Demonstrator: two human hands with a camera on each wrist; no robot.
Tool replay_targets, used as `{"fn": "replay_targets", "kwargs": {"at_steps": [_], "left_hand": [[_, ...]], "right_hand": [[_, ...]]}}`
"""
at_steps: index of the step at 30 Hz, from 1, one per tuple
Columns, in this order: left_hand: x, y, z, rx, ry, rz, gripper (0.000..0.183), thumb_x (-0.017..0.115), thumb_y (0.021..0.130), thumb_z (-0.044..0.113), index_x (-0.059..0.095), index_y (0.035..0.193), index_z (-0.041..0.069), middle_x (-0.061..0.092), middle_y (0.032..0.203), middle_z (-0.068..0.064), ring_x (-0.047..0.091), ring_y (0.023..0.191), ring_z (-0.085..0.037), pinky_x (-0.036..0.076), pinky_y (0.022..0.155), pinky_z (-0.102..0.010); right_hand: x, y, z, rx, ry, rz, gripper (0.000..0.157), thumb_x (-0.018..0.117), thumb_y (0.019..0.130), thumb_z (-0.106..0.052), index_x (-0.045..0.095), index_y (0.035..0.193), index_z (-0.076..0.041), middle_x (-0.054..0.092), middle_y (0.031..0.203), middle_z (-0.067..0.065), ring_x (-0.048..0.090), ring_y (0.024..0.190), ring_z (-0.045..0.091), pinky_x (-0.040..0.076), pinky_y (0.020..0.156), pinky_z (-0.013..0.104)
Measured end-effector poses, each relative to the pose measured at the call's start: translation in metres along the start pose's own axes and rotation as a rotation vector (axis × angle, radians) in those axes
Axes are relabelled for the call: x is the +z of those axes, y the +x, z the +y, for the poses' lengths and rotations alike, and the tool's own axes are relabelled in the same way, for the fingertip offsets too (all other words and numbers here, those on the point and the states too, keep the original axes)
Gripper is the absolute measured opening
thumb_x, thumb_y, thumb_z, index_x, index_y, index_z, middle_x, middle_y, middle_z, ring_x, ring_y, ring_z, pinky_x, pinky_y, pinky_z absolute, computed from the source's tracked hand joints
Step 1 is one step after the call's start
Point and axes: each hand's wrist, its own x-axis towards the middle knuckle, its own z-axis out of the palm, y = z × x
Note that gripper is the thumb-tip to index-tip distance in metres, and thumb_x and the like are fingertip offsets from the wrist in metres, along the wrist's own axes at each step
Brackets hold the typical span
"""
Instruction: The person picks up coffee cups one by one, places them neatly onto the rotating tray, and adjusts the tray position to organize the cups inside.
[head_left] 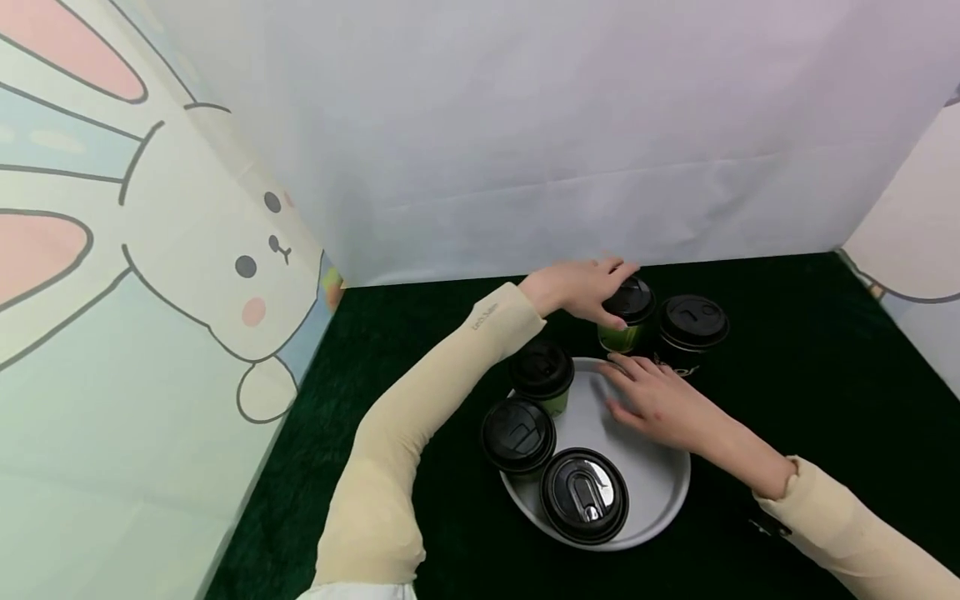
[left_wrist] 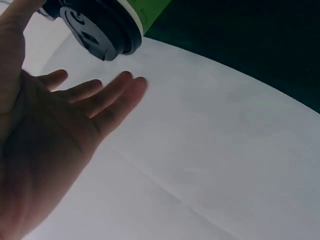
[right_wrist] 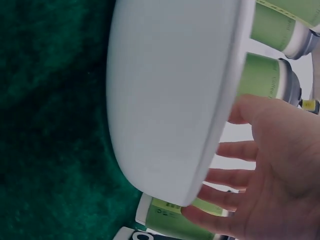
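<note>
Nearest is the left sleeve (head_left: 371, 533); its left hand (head_left: 577, 289) is wide, fingers spread about the far green cup (head_left: 633, 307), contact unclear. The right hand (head_left: 656, 402) is wide too, by the tray (head_left: 652, 477)'s right side. The step seems reaching; gripping would call for closing fingers. A dark cup (head_left: 693, 323) crowds the right; three lidded cups (head_left: 584, 496) leave the tray's right part bare.
</note>
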Motion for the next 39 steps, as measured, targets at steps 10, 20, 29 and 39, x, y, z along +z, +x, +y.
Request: {"fn": "replay_targets", "kwargs": {"at_steps": [10, 20, 29, 39], "left_hand": [[0.005, 0.027, 0.017, -0.093, 0.054, -0.130, 0.101, 0.048, 0.093, 0.070, -0.013, 0.161, 0.028, -0.007, 0.169, 0.000, 0.013, 0.154, -0.022, 0.027, 0.119, -0.037], [0.005, 0.029, 0.014, -0.076, 0.053, -0.085, 0.093, 0.050, 0.097, 0.061, -0.007, 0.162, 0.028, 0.002, 0.168, -0.003, 0.026, 0.151, -0.022, 0.035, 0.113, -0.036], [-0.002, 0.020, 0.009, 0.001, -0.021, -0.078, 0.092, 0.049, 0.098, 0.059, -0.009, 0.162, 0.028, -0.001, 0.168, -0.005, 0.020, 0.153, -0.023, 0.031, 0.116, -0.036], [-0.030, -0.033, 0.016, 0.075, -0.009, 0.083, 0.088, 0.052, 0.099, 0.053, -0.002, 0.163, 0.024, 0.009, 0.165, -0.007, 0.027, 0.148, -0.024, 0.037, 0.111, -0.035]], "right_hand": [[0.011, -0.001, 0.005, -0.036, -0.016, 0.045, 0.056, 0.070, 0.094, -0.029, 0.056, 0.140, -0.001, 0.051, 0.143, 0.023, 0.054, 0.123, 0.042, 0.050, 0.086, 0.062], [0.016, -0.007, 0.009, -0.048, -0.086, 0.061, 0.057, 0.070, 0.092, -0.033, 0.057, 0.138, 0.000, 0.052, 0.141, 0.024, 0.056, 0.119, 0.043, 0.050, 0.087, 0.060], [0.013, -0.024, 0.007, -0.033, -0.159, 0.071, 0.056, 0.071, 0.091, -0.035, 0.060, 0.134, 0.000, 0.054, 0.137, 0.025, 0.058, 0.115, 0.043, 0.051, 0.085, 0.059], [0.000, -0.048, 0.001, -0.008, -0.233, 0.062, 0.054, 0.074, 0.088, -0.035, 0.064, 0.127, 0.000, 0.057, 0.128, 0.025, 0.062, 0.108, 0.040, 0.052, 0.085, 0.055]]}}
